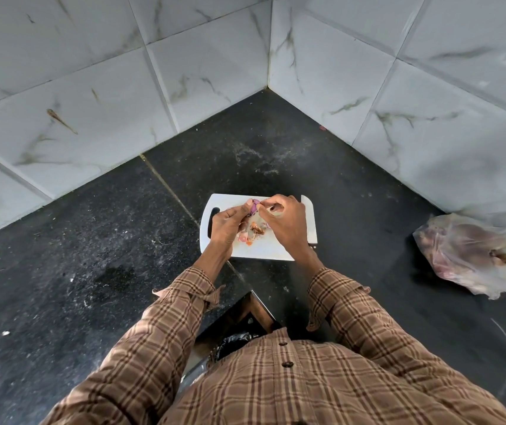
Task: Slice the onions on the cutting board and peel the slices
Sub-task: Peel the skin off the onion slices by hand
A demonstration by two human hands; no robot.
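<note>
Together, two hands' fingers point(247, 207) pinch one onion piece point(254, 206) over one cutting board point(264, 251).

The knife point(312, 223) lies mostly hidden behind the right hand point(284, 223); the bag point(475, 256) is cut off.

There are two hands, a left hand point(225, 223) and a right hand point(284, 220). There is one white cutting board point(264, 251) near the worktop's point(92, 240) back corner, one purple onion piece point(254, 207), one small heap of peels point(253, 233), and one plastic bag point(472, 253) by the right edge
</note>
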